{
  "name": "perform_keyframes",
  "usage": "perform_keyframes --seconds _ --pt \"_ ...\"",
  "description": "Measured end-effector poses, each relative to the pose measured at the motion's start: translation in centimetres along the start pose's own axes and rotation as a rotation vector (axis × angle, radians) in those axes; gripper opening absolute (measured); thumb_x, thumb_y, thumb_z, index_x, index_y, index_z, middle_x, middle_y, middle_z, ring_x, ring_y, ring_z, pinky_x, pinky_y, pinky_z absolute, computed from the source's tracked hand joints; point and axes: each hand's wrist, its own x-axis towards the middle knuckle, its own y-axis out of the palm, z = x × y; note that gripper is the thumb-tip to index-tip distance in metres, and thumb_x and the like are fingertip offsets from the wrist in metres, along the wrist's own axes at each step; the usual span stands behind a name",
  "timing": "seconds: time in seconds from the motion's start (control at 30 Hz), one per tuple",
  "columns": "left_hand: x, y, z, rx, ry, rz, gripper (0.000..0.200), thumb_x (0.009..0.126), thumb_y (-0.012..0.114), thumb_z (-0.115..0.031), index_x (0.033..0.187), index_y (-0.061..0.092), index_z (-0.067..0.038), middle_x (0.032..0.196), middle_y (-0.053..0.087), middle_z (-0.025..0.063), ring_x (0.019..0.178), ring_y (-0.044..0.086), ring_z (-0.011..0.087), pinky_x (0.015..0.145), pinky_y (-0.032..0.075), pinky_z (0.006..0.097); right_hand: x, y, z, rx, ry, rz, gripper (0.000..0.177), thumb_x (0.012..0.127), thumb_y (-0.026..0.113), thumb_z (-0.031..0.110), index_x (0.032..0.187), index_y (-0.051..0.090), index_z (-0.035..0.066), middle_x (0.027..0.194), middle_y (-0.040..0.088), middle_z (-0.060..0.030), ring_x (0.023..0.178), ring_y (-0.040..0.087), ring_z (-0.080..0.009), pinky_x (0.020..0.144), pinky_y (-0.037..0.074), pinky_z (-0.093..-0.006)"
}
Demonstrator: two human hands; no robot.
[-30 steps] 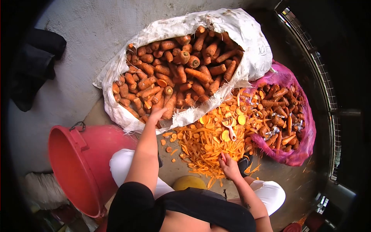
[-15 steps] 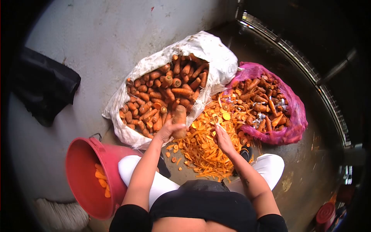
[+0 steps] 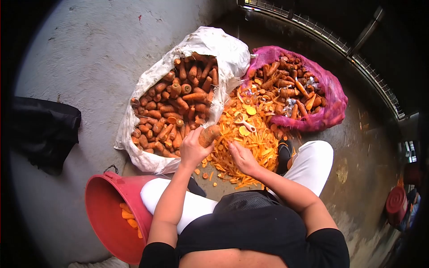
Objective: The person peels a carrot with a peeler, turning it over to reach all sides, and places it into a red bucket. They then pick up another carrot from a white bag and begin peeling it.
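My left hand (image 3: pixel 193 147) is closed around a large unpeeled carrot (image 3: pixel 209 136), just in front of the white sack. Close to the carrot's right side is my right hand (image 3: pixel 242 158), fingers stretched out, holding nothing that I can see. Beyond it, a white-handled peeler (image 3: pixel 245 124) lies on the heap of orange peelings (image 3: pixel 250 152), which also has cut carrot slices on it. Unpeeled carrots (image 3: pixel 172 107) fill the open white sack (image 3: pixel 228 49) ahead of my left hand.
A pink mesh sack (image 3: pixel 335 100) of carrots and scraps stands at the right. On my left a tilted red bucket (image 3: pixel 105 214) holds several peeled carrots (image 3: pixel 129 217). Black cloth (image 3: pixel 44 129) is by the grey wall. A red container (image 3: pixel 396 205) stands far right.
The white peeler, seen at my right hand before, now lies on the peelings. My right hand has moved left, nearer the carrot in my left hand. The camera view has shifted.
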Motion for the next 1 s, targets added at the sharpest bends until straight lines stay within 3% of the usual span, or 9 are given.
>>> perform_keyframes --seconds 0.3,0.7,0.8,0.9,1.0 --pt "1.0 0.5 0.6 0.030 0.045 -0.024 0.054 0.060 0.078 -0.023 0.107 0.060 -0.003 0.092 0.063 0.0135 0.084 0.062 0.0312 0.073 0.051 0.0393 1.5 0.2 0.9 0.009 -0.067 -0.054 0.037 0.101 0.036 0.034 0.092 0.048 0.001 0.074 0.052 -0.0231 0.074 0.054 -0.0434 0.064 0.041 -0.0465" --pt "1.0 0.5 0.6 0.082 0.076 0.029 0.057 0.056 0.079 -0.022 0.106 0.060 -0.003 0.090 0.062 0.0120 0.084 0.061 0.0312 0.074 0.050 0.0403 2.2 0.2 -0.3 -0.050 -0.004 -0.007 0.040 0.101 0.034 0.039 0.099 0.051 0.003 0.078 0.057 -0.0255 0.077 0.056 -0.0456 0.065 0.043 -0.0500" --pt "0.7 1.0 0.8 0.115 0.075 0.017 0.057 0.055 0.080 -0.022 0.106 0.060 -0.003 0.090 0.062 0.0120 0.084 0.061 0.0312 0.074 0.050 0.0406 2.4 0.2 -1.1 -0.120 0.067 0.034 0.044 0.102 0.032 0.040 0.107 0.052 0.001 0.079 0.055 -0.0196 0.075 0.056 -0.0373 0.067 0.043 -0.0420" --pt "0.8 0.8 0.7 0.129 0.061 0.029 0.057 0.055 0.080 -0.023 0.105 0.060 -0.004 0.090 0.062 0.0123 0.083 0.062 0.0312 0.074 0.051 0.0400 2.8 0.3 -1.3 -0.102 0.070 0.046 0.044 0.102 0.030 0.039 0.108 0.051 0.000 0.079 0.055 -0.0210 0.076 0.056 -0.0392 0.069 0.043 -0.0437" --pt "0.8 1.3 0.7 0.089 0.018 0.053 0.055 0.057 0.079 -0.023 0.105 0.060 -0.004 0.092 0.063 0.0131 0.084 0.063 0.0318 0.075 0.051 0.0397 3.5 0.8 -4.3 -0.126 0.117 0.045 0.049 0.100 0.029 0.044 0.108 0.051 0.001 0.090 0.061 -0.0270 0.088 0.057 -0.0443 0.076 0.043 -0.0499"
